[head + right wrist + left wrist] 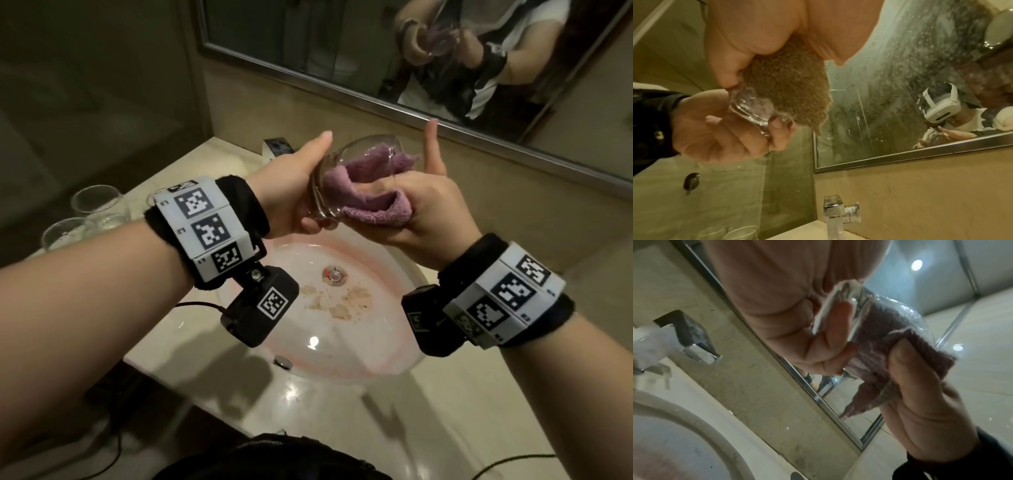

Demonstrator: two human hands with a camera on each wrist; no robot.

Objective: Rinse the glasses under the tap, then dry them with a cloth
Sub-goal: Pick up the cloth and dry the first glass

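Observation:
Over the sink my left hand grips a clear stemless glass near its base, thumb along the top. The glass is tilted, mouth toward the mirror. A purple cloth is stuffed into it, and my right hand holds the cloth's outer part, index finger pointing straight up. In the left wrist view my fingers show through the wet glass beside the cloth. The right wrist view shows the cloth filling the glass, held by the left hand.
Two more glasses stand on the counter at the left. Below my hands lies the stained basin with its drain. A chrome tap juts from the back wall under the mirror. No water runs.

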